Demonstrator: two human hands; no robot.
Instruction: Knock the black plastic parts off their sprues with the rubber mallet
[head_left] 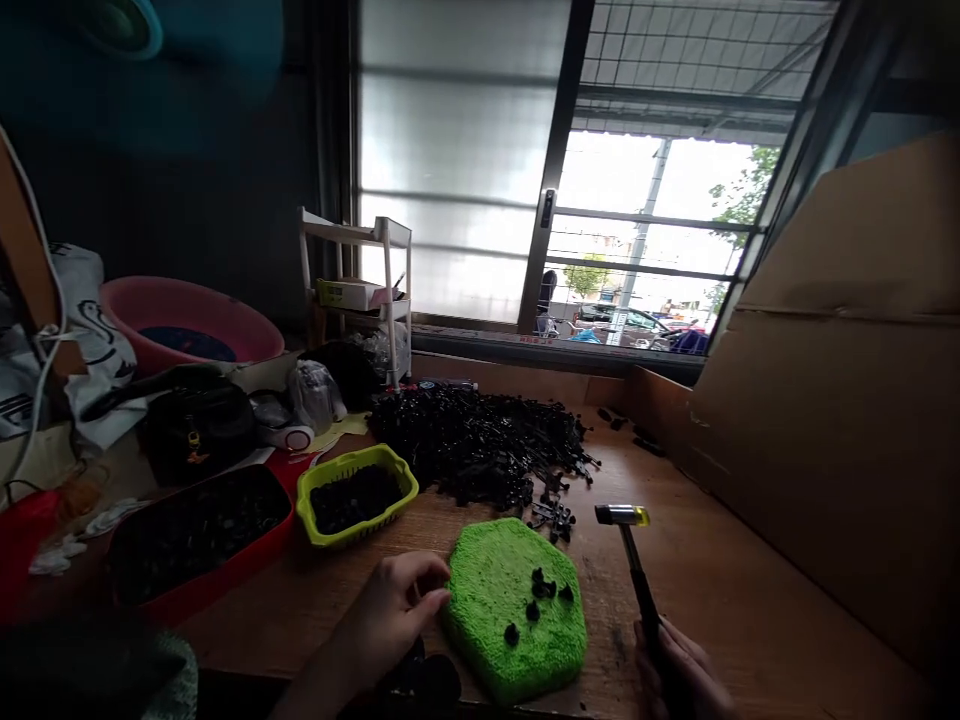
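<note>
My left hand [397, 605] rests at the left edge of a green spongy hexagonal pad [517, 610], fingers curled with the tips pinched together; whether something small sits between them cannot be made out. Several small black parts [541, 588] lie on the pad. My right hand [679, 675] grips the dark handle of a small hammer [634, 560], whose yellow-tipped head is raised just right of the pad. A large heap of black plastic parts [487, 450] lies on the wooden table [712, 570] behind the pad.
A lime-green basket [356, 495] and a red tray [199, 545], both holding black pieces, stand to the left. Farther left are a pink basin [187, 320], bags and a white rack [360, 290]. A tall cardboard sheet [847, 400] walls the right side. A window lies ahead.
</note>
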